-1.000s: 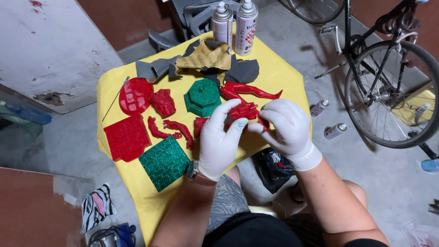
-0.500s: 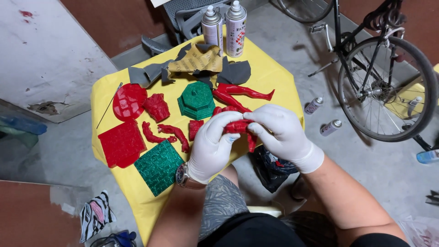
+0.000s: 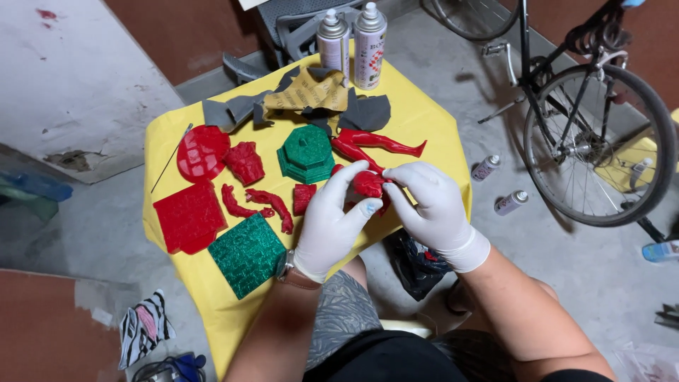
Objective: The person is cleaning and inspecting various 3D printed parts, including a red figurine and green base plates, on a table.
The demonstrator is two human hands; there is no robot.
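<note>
Two gloved hands, left (image 3: 332,223) and right (image 3: 431,209), each grip clamped on red part (image 3: 368,184) between.

Both hands wear thin white disposable gloves, snug to the fingers and ending in a rolled cuff just past each wrist. The left hand (image 3: 332,223) has a small blue smudge on the glove's thumb, and a wristwatch with a brown strap sits right below its cuff. The right hand (image 3: 428,205) has a plain glove. The forearms are bare. Lower down show grey patterned shorts and a black top.
</note>
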